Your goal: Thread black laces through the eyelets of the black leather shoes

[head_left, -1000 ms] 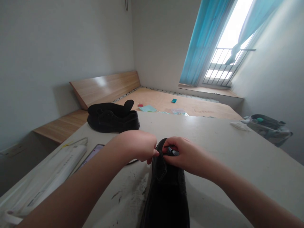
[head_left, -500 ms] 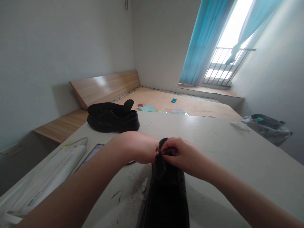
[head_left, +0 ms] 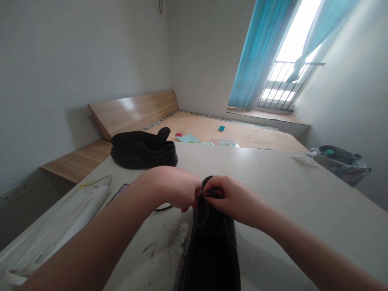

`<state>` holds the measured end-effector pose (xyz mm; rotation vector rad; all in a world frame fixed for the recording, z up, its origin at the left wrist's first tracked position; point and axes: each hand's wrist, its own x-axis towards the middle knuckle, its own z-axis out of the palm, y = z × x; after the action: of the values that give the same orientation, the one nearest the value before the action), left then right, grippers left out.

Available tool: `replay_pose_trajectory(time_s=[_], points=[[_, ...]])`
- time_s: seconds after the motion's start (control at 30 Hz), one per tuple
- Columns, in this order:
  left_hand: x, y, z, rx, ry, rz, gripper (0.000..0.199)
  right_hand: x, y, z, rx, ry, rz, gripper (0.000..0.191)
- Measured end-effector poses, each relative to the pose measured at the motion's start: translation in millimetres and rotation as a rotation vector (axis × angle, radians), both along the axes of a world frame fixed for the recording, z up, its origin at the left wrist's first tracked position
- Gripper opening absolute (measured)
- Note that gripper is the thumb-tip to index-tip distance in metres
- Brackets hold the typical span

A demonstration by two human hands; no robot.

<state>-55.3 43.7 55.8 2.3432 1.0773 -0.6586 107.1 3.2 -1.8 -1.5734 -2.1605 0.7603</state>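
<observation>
A black shoe (head_left: 212, 250) lies on the white table with its opening toward me and its toe pointing away. My right hand (head_left: 226, 196) pinches the shoe's black flap near the front. At the flap's left edge is my left hand (head_left: 184, 190), bent at the wrist, its fingers curled against the shoe; what its fingertips hold is hidden. A dark cord loop (head_left: 163, 208) shows below my left wrist. Farther back at the left sits another black shoe (head_left: 144, 155) with a black item (head_left: 139, 138) on top of it.
On the white table (head_left: 257, 169), a plastic-wrapped white package (head_left: 69, 222) and a partly hidden phone-like item (head_left: 119, 192) lie left. White tissue (head_left: 304, 160) and a lined bin (head_left: 342, 161) are right. A wooden bed board (head_left: 257, 135) with small packets stands behind.
My left hand has shifted slightly left and down, and its fingertips have turned lower beside the shoe. My right hand keeps its pinch on the flap.
</observation>
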Motion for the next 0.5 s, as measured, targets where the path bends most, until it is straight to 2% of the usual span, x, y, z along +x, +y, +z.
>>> replay_pose_trajectory(time_s=[0.17, 0.33, 0.4, 0.5], points=[[-0.4, -1.7, 0.0, 0.042, -0.011, 0.012, 0.027, 3.6, 3.5, 1.4, -0.03, 0.058, 0.037, 0.011], [-2.6, -0.4, 2.7, 0.139, 0.039, 0.045, 0.025, 18.7, 8.2, 21.7, 0.043, 0.161, -0.04, 0.02], [-1.7, 2.8, 2.0, 0.142, 0.101, 0.094, 0.021, 24.6, 7.9, 30.4, 0.057, 0.292, -0.06, 0.022], [1.4, 9.8, -4.4, 0.13, 0.2, 0.152, 0.019, 27.3, 4.1, 37.7, -0.064, 0.569, -0.021, 0.023]])
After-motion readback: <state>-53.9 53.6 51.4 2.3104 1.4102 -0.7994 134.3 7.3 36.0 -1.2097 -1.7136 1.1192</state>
